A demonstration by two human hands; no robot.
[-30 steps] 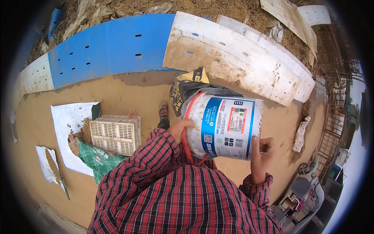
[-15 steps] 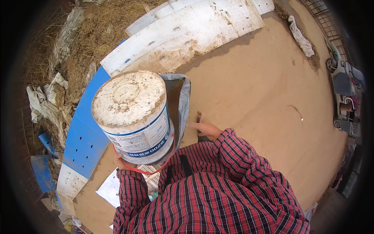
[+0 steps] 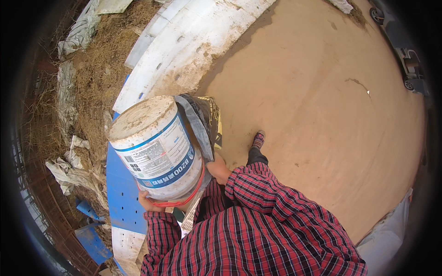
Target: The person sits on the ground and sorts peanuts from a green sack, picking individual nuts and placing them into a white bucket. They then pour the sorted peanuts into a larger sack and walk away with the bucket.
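Observation:
A white bucket (image 3: 159, 158) with a blue-banded label is tilted before me, its mud-spotted bottom turned away. My left hand (image 3: 149, 202) is closed round its near left edge, beside a red handle (image 3: 184, 201). Along the bucket's right side runs a dark sack (image 3: 208, 120) with a grey turned-over edge and yellow print. At the lower end of that grey edge, my right hand (image 3: 219, 170) is closed on the sack; its fingertips are partly hidden. Under the bucket, a pale slatted plastic piece (image 3: 189, 220) shows in part.
Blue panels (image 3: 124, 184) and muddy white panels (image 3: 184, 50) curve along the left, with straw (image 3: 103, 60) and crumpled white sheeting (image 3: 69, 168) beyond. Brown ground (image 3: 313, 106) spreads to the right. My shoe (image 3: 259, 139) is ahead; a vehicle (image 3: 405, 55) stands far right.
My right hand has moved from apart with fingers spread to closed on the sack's edge. The bucket has tilted, showing more label and less bottom. The view has turned, and my shoe has appeared.

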